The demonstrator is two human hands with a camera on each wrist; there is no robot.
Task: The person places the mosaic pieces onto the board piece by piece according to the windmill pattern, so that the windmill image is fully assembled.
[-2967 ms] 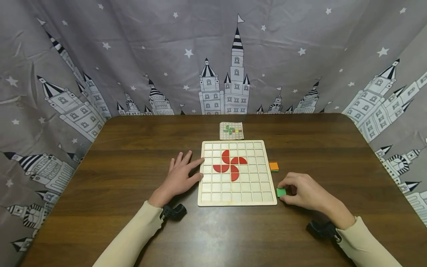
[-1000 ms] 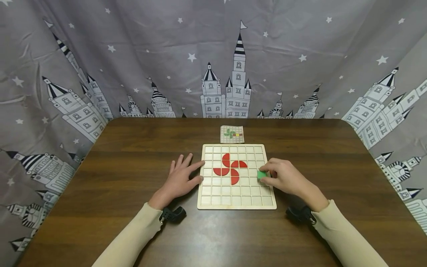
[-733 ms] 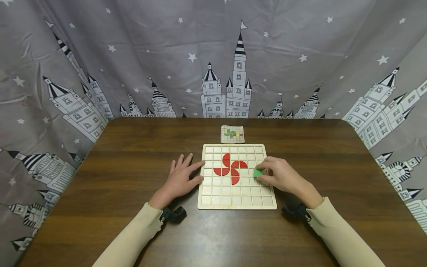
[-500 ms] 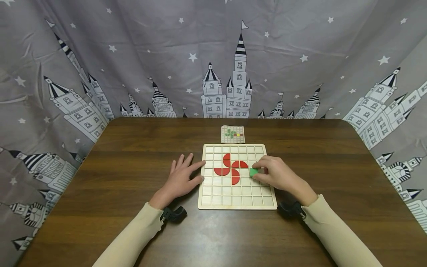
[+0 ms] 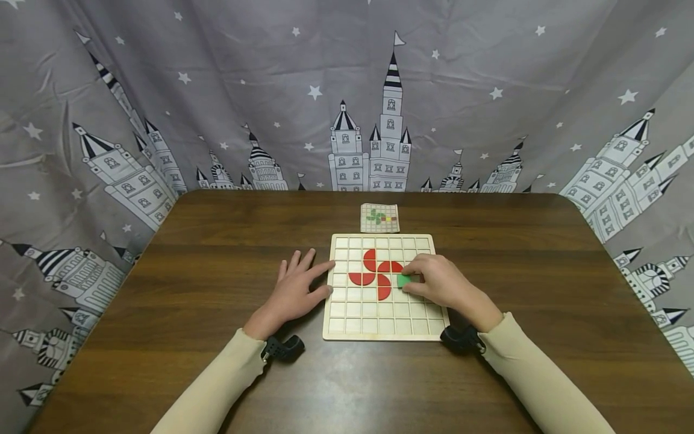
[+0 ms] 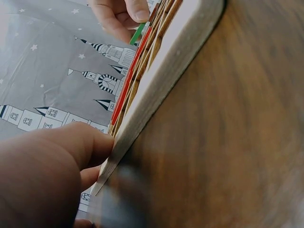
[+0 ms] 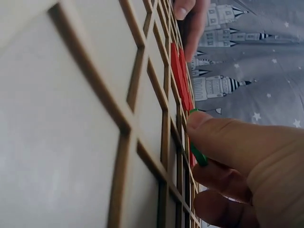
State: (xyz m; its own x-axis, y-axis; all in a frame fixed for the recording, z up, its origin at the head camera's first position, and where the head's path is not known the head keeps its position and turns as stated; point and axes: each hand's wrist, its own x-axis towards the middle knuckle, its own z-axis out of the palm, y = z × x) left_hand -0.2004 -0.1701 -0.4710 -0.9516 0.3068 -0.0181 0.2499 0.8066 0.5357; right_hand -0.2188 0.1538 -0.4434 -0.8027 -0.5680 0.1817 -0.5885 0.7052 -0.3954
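Note:
A pale wooden grid board [image 5: 368, 330] lies flat in front of me, with several red quarter-round pieces [image 5: 384, 289] forming a pinwheel on it. My right hand [image 5: 441, 282] pinches a green square tile [image 5: 403, 281] between thumb and fingers, over the cells just right of the pinwheel. In the right wrist view the green tile [image 7: 199, 156] looks tilted; whether it touches the board I cannot tell. At the board's left edge rests my left hand [image 5: 293, 293], fingers spread, its thumb and index finger touching the rim.
Behind the board a small printed card [image 5: 379, 218] shows a coloured grid pattern. The brown wooden table [image 5: 217, 229] extends on both sides. A grey curtain [image 5: 217, 78] with castles hangs beyond its far edge. Each wrist wears a black camera band [image 5: 283, 348].
My right hand has picked up the green tile from beside the board and carried it left to the pinwheel. The orange tile at the board's right is now out of sight. My left hand stays put.

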